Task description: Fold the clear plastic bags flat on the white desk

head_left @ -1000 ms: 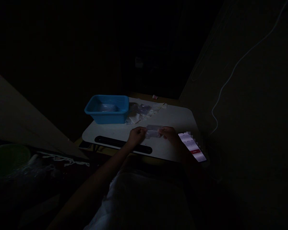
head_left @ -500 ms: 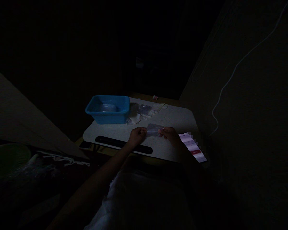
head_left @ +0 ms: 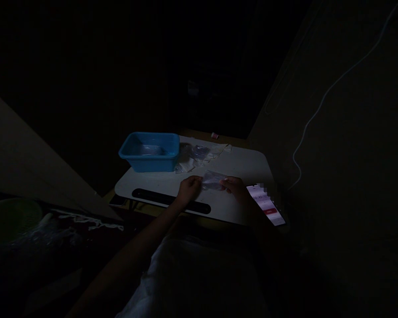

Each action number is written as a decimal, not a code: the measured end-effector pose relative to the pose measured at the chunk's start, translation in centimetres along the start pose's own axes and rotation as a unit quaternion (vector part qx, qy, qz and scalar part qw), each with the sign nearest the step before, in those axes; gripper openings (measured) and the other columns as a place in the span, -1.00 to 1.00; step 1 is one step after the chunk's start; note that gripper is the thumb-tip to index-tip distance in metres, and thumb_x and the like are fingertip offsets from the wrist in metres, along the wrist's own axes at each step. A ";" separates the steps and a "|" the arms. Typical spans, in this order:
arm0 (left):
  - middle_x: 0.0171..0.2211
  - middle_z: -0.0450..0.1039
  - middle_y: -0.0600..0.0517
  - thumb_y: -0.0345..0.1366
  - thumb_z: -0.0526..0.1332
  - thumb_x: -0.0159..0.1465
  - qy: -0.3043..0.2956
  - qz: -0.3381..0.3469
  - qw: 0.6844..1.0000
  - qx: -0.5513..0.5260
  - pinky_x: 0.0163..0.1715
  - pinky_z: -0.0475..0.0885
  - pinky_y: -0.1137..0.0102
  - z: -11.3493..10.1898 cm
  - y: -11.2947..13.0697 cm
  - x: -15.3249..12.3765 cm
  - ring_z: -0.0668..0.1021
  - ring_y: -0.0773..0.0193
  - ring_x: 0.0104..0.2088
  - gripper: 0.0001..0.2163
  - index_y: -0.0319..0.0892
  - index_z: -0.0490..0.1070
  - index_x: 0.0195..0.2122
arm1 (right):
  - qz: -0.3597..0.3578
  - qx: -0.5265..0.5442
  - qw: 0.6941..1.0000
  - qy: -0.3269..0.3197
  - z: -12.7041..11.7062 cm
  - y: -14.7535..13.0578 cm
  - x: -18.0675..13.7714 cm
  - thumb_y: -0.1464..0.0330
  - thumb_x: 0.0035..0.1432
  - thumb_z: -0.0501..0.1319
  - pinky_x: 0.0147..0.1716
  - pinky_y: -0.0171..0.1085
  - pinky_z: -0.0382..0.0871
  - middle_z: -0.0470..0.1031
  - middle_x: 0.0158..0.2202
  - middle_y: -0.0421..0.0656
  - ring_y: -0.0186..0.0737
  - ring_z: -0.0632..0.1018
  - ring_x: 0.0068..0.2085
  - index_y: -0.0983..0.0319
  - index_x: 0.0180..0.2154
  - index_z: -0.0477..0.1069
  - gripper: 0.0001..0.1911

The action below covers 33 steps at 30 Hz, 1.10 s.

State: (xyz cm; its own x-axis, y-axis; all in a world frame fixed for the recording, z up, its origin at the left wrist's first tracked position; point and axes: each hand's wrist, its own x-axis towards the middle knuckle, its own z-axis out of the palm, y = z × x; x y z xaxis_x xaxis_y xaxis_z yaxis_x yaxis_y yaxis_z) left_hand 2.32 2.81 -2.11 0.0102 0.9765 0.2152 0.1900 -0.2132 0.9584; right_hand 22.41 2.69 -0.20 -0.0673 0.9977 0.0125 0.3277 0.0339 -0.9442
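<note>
The room is very dark. Over a small white table [head_left: 239, 163], my left hand [head_left: 188, 189] and my right hand [head_left: 235, 187] both pinch a small clear plastic bag [head_left: 212, 180], one at each end. The bag hangs just above the tabletop between them. What is inside the bag I cannot make out.
A blue plastic tub [head_left: 150, 151] stands at the table's back left, with crumpled clear bags and cloth [head_left: 199, 155] beside it. A lit phone [head_left: 267, 205] lies at the right edge. A dark slot [head_left: 159, 197] runs along the table's front. A green basket [head_left: 9, 217] sits at far left.
The bag has tilted slightly between my fingers. Both hands stay in nearly the same place.
</note>
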 end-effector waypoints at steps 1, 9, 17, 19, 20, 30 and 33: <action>-0.51 0.48 0.02 -0.25 0.12 0.08 -0.003 0.001 1.000 0.010 -0.49 0.36 0.49 0.0 0.1 0.0 0.49 0.30 -0.47 -0.78 -0.25 0.47 -0.37 | -0.002 -0.005 1.000 0.001 0.0 0.0 0.0 0.13 -0.13 0.15 -0.64 -0.40 0.10 0.40 -0.62 -0.21 -0.43 0.29 -0.62 0.25 -0.59 0.35 -0.70; -0.57 0.46 0.07 -0.33 0.15 0.01 -0.024 0.020 0.994 0.101 -0.56 0.32 0.53 0.3 0.3 -0.1 0.46 0.36 -0.54 -0.84 -0.24 0.47 -0.42 | -0.009 -0.018 1.000 -0.009 0.2 -0.7 -0.4 0.14 -0.14 0.15 -0.65 -0.40 0.09 0.39 -0.65 -0.25 -0.44 0.26 -0.64 0.24 -0.61 0.34 -0.71; -0.59 0.43 0.07 -0.34 0.13 0.05 -0.009 0.004 0.995 0.102 -0.56 0.34 0.50 0.2 0.4 -0.1 0.45 0.35 -0.58 -0.79 -0.26 0.45 -0.31 | 0.022 0.009 1.000 -0.007 -0.1 -0.3 0.0 0.16 -0.20 0.19 -0.69 -0.40 0.05 0.36 -0.69 -0.26 -0.46 0.25 -0.68 0.25 -0.60 0.35 -0.73; -0.51 0.47 0.02 -0.35 0.10 0.08 0.001 0.017 0.993 0.114 -0.49 0.37 0.47 0.1 0.5 -0.2 0.49 0.32 -0.51 -0.76 -0.27 0.43 -0.24 | 0.033 0.005 0.999 -0.013 -0.5 -0.3 0.1 0.17 -0.23 0.20 -0.72 -0.41 0.03 0.33 -0.72 -0.27 -0.46 0.23 -0.70 0.25 -0.61 0.35 -0.74; -0.44 0.49 -0.02 -0.36 0.09 0.10 0.004 0.032 0.992 0.125 -0.43 0.39 0.45 0.0 0.6 -0.2 0.51 0.29 -0.45 -0.75 -0.28 0.42 -0.21 | 0.038 -0.002 0.999 -0.017 -0.7 -0.4 0.2 0.18 -0.24 0.21 -0.73 -0.40 0.03 0.31 -0.73 -0.28 -0.47 0.23 -0.72 0.25 -0.63 0.34 -0.75; 0.10 0.24 -0.10 -0.35 0.03 0.21 -0.176 0.237 0.859 0.418 -0.02 0.22 0.18 0.7 1.7 -1.1 0.20 0.13 0.15 -0.63 -0.21 0.21 0.06 | 0.041 -0.204 0.978 -0.033 -1.4 -1.5 1.2 0.35 -0.18 0.20 -0.69 -0.40 0.15 0.28 -0.80 -0.27 -0.40 0.32 -0.71 0.25 -0.72 0.35 -0.82; 0.10 0.24 -0.12 -0.33 -0.01 0.24 -0.183 0.233 0.831 0.471 -0.02 0.20 0.16 0.9 1.7 -1.3 0.19 0.15 0.16 -0.65 -0.23 0.22 0.05 | -0.004 -0.301 0.952 0.057 -0.7 -1.7 0.8 0.37 -0.07 0.13 -0.41 -0.33 0.35 0.51 -0.51 -0.14 -0.25 0.51 -0.43 0.27 -0.44 0.48 -0.83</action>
State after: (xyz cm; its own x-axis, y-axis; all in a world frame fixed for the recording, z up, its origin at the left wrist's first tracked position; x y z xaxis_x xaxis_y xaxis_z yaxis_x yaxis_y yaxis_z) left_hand 3.56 1.18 -0.95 0.5634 0.7759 0.2838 0.7643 -0.6199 0.1776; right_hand 22.49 3.47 1.65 0.0200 0.9959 0.0877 0.8106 0.0352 -0.5846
